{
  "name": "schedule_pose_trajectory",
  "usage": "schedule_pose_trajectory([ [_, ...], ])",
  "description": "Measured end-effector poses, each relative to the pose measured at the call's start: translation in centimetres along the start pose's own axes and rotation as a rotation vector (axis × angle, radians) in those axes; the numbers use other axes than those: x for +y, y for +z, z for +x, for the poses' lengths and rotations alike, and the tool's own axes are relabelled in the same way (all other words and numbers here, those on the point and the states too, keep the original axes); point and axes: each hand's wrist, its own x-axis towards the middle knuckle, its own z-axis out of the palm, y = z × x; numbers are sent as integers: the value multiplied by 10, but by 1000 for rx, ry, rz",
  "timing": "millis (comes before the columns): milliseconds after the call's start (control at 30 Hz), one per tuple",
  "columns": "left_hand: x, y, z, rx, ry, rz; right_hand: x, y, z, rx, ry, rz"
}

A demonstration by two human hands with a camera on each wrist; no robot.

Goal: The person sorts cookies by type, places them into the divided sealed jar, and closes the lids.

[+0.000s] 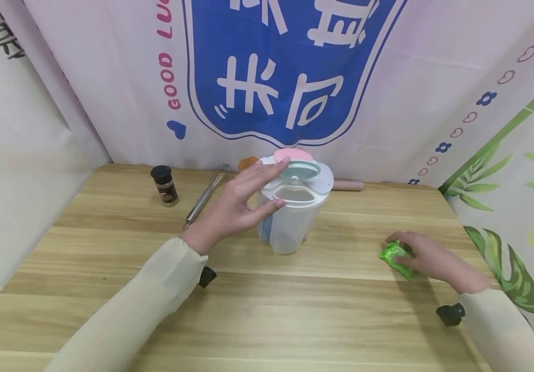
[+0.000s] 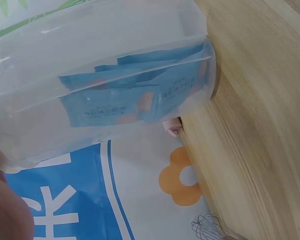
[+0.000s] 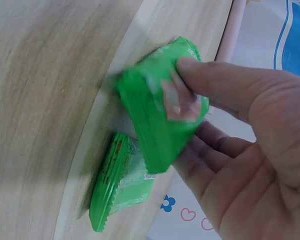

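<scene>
A clear plastic storage container (image 1: 290,230) with a white lid stands mid-table. Its teal flap (image 1: 306,170) is raised above an opening at the front, and a pink flap (image 1: 293,154) sits behind. My left hand (image 1: 234,204) is at the lid's left side, fingers stretched out over it and thumb at the front rim. Several blue packets (image 2: 110,105) show inside one compartment. At the right of the table, my right hand (image 1: 427,258) pinches a green snack packet (image 3: 150,115) between thumb and fingers. A second green packet (image 3: 122,185) lies on the table below it.
Left of the container are a whisk (image 1: 204,199) and a black-capped seasoning jar (image 1: 165,186). A pink rod (image 1: 348,185) lies behind the container, along the back edge. A printed curtain (image 1: 123,103) hangs behind the wooden table (image 1: 267,320).
</scene>
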Motion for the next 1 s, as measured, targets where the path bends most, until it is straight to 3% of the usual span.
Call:
schedule_pose_trajectory([
  [267, 0, 0, 0, 5, 9, 1, 2, -4, -3, -25, 39, 62],
  [567, 1, 0, 0, 0, -3, 9, 5, -2, -4, 71, 41, 138],
  [800, 0, 1, 0, -6, -6, 17, -4, -5, -7, 105, 134, 301],
  [1000, 1, 0, -1, -5, -16, 6, -20, -15, -5, 170, 134, 450],
])
